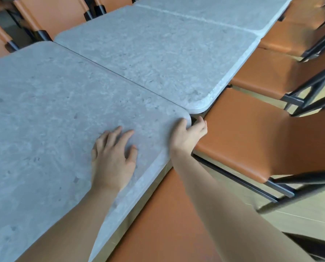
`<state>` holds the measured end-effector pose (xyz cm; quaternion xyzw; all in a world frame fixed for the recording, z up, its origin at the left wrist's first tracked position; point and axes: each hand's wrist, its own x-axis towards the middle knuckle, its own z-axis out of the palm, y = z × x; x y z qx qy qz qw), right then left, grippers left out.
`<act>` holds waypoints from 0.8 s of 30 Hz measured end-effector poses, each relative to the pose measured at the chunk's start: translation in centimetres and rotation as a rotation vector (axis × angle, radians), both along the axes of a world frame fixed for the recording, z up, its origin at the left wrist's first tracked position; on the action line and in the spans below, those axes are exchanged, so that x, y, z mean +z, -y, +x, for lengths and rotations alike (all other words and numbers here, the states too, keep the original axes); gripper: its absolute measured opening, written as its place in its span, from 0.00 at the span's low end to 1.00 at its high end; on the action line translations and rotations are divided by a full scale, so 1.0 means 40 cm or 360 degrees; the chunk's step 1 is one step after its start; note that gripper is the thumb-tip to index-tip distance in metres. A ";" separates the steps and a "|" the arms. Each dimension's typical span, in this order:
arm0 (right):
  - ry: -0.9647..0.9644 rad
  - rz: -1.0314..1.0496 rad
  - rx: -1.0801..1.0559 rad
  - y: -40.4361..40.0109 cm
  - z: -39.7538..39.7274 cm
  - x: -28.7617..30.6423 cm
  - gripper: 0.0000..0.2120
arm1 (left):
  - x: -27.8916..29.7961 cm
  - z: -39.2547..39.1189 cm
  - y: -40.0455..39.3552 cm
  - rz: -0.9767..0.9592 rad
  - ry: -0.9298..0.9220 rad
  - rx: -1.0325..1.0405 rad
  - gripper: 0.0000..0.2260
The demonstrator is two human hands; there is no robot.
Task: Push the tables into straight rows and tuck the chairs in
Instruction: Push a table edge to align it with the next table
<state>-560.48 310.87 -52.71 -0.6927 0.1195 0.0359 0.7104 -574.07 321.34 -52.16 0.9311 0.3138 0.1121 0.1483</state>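
Observation:
A near grey stone-look table (44, 120) butts against a second grey table (157, 53), and a third table (224, 10) continues the row behind. The near table's right edge sits a little left of the second table's edge. My left hand (113, 157) lies flat on the near tabletop with fingers spread. At the far right corner of that table, my right hand (187, 137) grips the edge, thumb on top and fingers curled under. An orange chair (252, 138) with a black frame stands right beside this corner, its seat partly under the tables.
More orange chairs (271, 72) line the right side, seats toward the tables. Another orange seat (163, 224) lies under my right arm. Orange chair backs (53, 17) stand along the far left side. Pale wooden floor (299, 214) shows at the right.

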 end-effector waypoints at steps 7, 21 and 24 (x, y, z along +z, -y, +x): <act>0.0036 0.0182 0.0196 0.028 0.077 -0.020 0.31 | -0.001 0.003 -0.005 0.0011 0.0017 -0.0004 0.21; 0.0073 -0.0288 0.0544 0.054 0.059 -0.008 0.31 | -0.005 0.013 -0.008 -0.0008 -0.0015 -0.0025 0.20; -0.0015 -0.0429 0.0790 0.101 -0.025 0.004 0.28 | -0.002 0.015 -0.001 -0.0016 -0.0069 0.0009 0.20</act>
